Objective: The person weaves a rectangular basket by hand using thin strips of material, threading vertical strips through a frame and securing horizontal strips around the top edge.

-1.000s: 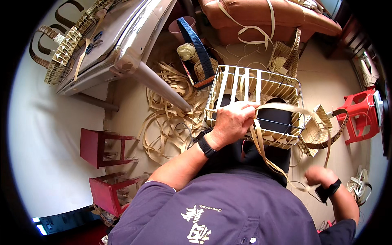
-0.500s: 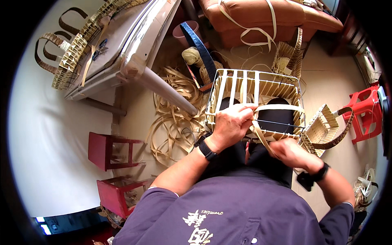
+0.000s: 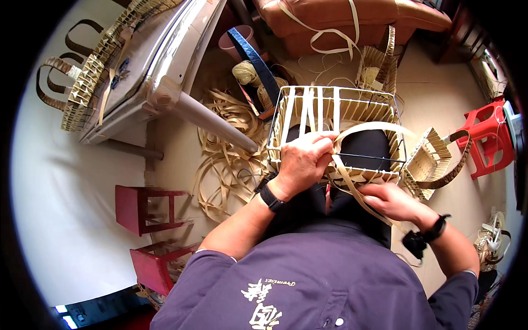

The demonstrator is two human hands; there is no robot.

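On my lap rests a rectangular wire-framed basket with wrapped pale sides. Several pale strips run across the left part of its top. My left hand is closed at the near wire, its thumb and fingers pinching a long flat weaving strip. From that pinch one length of the strip arches over the opening to the right, and another hangs toward my right hand. That hand is closed beside the near right corner, with the strip at its fingers; its fingertips are partly hidden.
Loose strips lie heaped on the floor at left, by a table leg. A small handled basket and a red plastic stool stand at right. Two dark red wooden stools are at lower left.
The strip over the opening has risen from nearly straight into a loose arch. My left hand keeps its pinch at the near wire. The whole view has shifted slightly.
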